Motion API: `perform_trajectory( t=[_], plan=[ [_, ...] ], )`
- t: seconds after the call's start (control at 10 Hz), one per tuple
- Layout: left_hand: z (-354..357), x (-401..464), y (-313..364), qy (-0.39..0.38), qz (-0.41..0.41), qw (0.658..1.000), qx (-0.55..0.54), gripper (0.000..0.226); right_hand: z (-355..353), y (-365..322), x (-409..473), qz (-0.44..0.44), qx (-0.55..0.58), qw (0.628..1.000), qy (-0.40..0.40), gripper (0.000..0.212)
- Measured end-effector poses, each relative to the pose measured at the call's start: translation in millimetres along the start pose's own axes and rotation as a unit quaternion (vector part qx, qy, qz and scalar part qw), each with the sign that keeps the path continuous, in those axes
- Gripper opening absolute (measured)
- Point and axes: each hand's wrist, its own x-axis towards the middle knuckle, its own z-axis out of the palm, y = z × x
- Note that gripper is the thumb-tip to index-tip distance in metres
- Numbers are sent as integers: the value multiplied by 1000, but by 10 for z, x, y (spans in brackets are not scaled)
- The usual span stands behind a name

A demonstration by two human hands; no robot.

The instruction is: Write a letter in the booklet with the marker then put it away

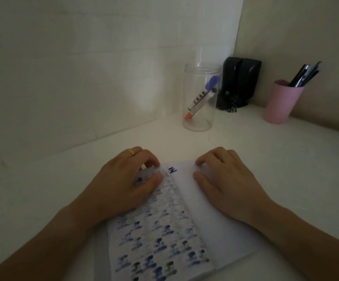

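On the white counter (245, 142), seen from the head camera, the booklet (185, 220) lies open and angled, its far end toward the wall. A single blue letter (173, 170) sits at the far end of the blank right-hand page, beside the fold; the left-hand page is crowded with blurred blue and dark marks. The left hand (124, 183) lies flat on the far part of the left page, fingers loosely curled, thumb and forefinger tips at the page's edge beside the letter, clasping nothing. The right hand (223, 179) rests palm down on the right page, fingers bent at the far edge, also holding nothing. The marker (202, 98) with a blue cap leans inside the clear jar (200, 98) farther back, well apart from both hands, so it appears already put away. A pink cup (281, 103) of pens and a dark object (239, 82) stand in the corner.

Judging from this, writing is done and what remains is closing the booklet. To do it well, the person would likely let the fresh ink dry first, since it could smear or print onto the facing page. One hand should pin one half while the other folds its page over along the spine, pressing lightly so the pages lie square.
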Motion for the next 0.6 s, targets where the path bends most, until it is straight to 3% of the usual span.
perform_trajectory(
  t=[0.4,0.5,0.6],
  plan=[
    [-47,-12,7,-11,-2,1000,-13,34,-91,-94,19,32,6,999,2,31],
    [-51,-10,-3,-6,-3,1000,-12,31,-217,-176,69,41,43,997,48,29],
    [-64,-19,9,-2,-1,1000,-23,26,-502,-342,56,24,128,980,151,23]
  ],
)
